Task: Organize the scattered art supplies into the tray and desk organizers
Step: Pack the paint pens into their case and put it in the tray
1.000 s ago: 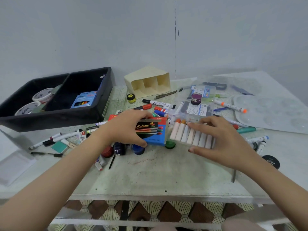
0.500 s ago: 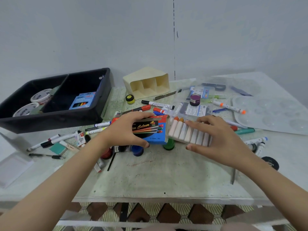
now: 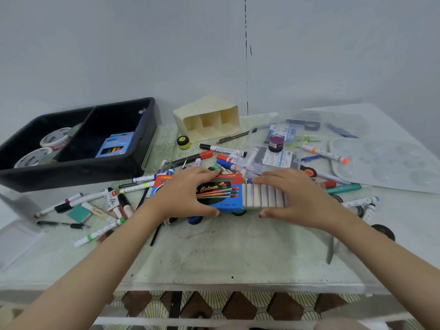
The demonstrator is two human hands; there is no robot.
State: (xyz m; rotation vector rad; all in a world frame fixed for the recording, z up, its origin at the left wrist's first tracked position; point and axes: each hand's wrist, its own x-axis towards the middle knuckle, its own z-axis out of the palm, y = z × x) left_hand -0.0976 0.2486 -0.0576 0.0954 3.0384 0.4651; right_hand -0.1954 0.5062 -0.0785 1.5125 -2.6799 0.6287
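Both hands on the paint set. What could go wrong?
1. The row of white paint tubes sits partly inside the red-and-blue cardboard box; a skewed push from the right hand could jam or spill them.
2. The box, gripped by the left hand, sits over a round blue pot and may rock.

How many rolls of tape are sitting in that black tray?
2. Both lie in the left compartment of the black tray: the back roll and, nearer the front wall, the front roll. Others may hide behind that wall.
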